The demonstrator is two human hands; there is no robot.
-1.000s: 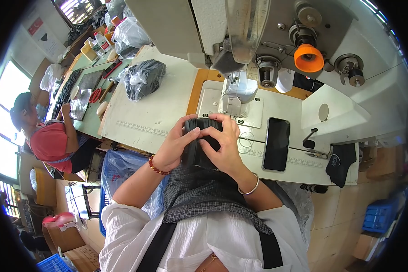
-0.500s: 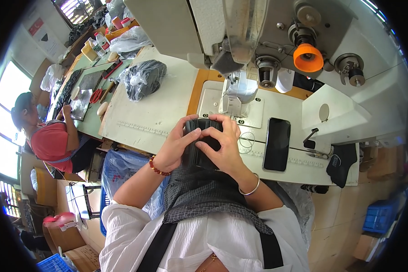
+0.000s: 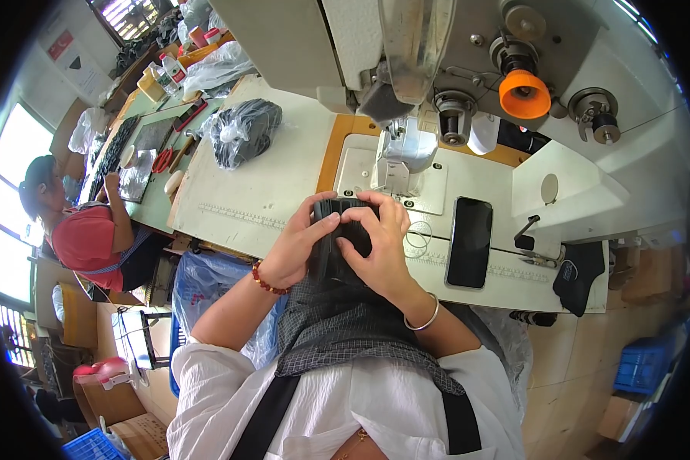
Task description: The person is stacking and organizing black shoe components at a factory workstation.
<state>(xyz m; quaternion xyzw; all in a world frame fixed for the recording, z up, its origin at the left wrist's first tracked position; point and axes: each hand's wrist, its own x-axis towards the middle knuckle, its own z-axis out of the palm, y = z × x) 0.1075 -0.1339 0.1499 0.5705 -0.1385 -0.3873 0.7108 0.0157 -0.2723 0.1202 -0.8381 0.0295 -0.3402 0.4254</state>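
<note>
At the far left a co-worker in a red top (image 3: 84,238) sits at a neighbouring table, and a dark bundle in a clear plastic bag (image 3: 241,130) lies on the white sewing table (image 3: 268,199), well apart from the hands. Near the table's front edge, the left hand (image 3: 295,249) and the right hand (image 3: 379,245) both close around a stack of dark fabric pieces (image 3: 341,238), fingers curled over its top, probably to keep the edges even, though the grip is partly hidden. Further right, just behind the hands, stands the sewing machine head (image 3: 402,153), and a black phone (image 3: 469,241) lies flat beside them.
</note>
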